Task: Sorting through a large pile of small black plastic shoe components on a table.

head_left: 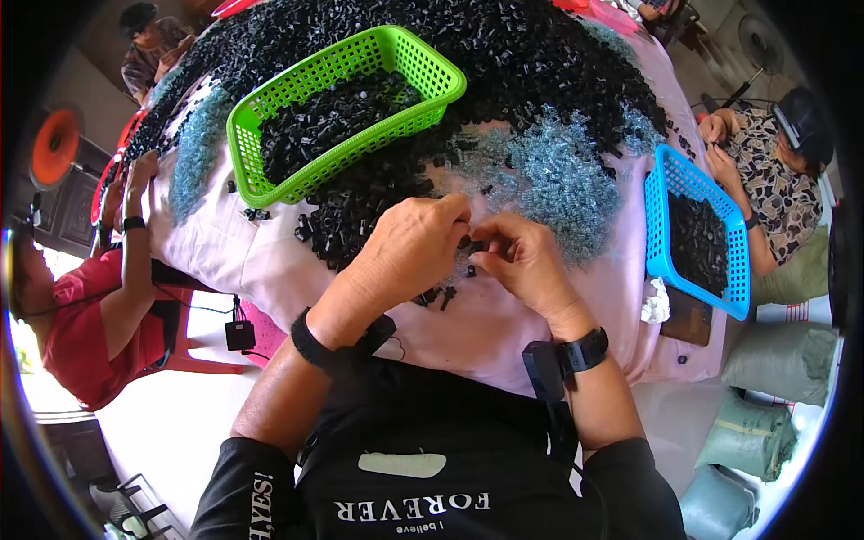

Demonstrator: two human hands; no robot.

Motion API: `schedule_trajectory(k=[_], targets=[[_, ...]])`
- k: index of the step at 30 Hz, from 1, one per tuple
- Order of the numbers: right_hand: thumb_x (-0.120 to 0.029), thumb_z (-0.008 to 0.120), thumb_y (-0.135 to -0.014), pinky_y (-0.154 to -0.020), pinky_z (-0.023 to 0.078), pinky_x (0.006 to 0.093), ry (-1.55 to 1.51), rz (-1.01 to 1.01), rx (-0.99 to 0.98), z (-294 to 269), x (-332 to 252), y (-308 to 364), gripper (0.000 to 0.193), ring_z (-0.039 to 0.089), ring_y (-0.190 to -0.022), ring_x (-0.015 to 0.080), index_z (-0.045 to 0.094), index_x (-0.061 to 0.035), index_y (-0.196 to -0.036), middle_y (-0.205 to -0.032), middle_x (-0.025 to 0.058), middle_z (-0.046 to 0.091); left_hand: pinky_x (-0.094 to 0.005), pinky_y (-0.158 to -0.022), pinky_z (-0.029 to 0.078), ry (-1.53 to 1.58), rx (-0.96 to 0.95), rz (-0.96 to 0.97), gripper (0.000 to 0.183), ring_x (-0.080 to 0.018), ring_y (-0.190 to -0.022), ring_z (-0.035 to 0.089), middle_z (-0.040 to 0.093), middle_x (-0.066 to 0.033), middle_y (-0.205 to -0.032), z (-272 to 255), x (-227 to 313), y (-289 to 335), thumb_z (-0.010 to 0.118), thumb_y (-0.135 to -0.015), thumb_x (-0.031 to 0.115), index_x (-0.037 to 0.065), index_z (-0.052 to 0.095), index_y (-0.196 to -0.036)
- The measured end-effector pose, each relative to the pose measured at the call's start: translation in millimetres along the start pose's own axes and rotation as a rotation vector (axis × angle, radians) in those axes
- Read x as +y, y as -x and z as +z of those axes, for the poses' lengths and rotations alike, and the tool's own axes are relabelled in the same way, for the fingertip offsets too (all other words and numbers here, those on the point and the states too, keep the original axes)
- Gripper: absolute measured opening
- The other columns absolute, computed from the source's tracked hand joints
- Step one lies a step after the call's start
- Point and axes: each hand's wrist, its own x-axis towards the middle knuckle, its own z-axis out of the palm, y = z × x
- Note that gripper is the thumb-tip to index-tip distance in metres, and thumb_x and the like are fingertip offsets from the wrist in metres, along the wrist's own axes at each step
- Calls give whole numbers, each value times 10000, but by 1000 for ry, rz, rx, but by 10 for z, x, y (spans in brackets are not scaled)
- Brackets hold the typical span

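My left hand (416,241) and my right hand (529,263) meet over the near edge of the table, fingers pinched and almost touching. A small dark piece shows at the left fingertips; what the right fingers pinch is hidden. Right beyond them lies a heap of small clear bluish plastic parts (567,193). Loose black plastic parts (346,220) spread beside and beneath my left hand, with a few just below the fingertips. Farther up stands a green plastic basket (342,162), part filled with black pieces.
A blue basket (660,216) of black pieces stands at the right, near a crumpled white tissue (655,301). A large black heap (531,63) covers the far pink tablecloth (261,261). People sit left (90,306), far left (153,54) and right (783,171). Sacks (778,360) stand at right.
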Motion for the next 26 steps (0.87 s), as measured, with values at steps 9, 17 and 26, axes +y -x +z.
schedule_trajectory(k=[9,17,26], targets=[[-7,766,-784,-647,525,284,-8,-58,-65,-38,44,-6,222,642,-713,175,697,-24,-994,-940,73,651,-442,-659,529,7,91,31,81,-418,-756,666,670,-216,-804,-69,-39,-38,637,-862,37,-10,634,-928],[2,766,-792,-637,525,277,-62,-55,-107,-58,94,-55,184,627,-700,154,689,-24,-957,-927,60,642,-366,-647,542,132,111,-10,119,-298,-700,706,688,-184,-801,-103,10,-95,634,-853,13,-19,653,-966],[33,725,-827,-663,532,285,14,-23,-108,-85,15,-45,207,642,-764,158,718,-46,-1018,-938,66,646,-325,-679,529,210,87,-105,159,-204,-739,693,716,-140,-839,-155,25,-71,647,-878,43,-7,670,-1027]])
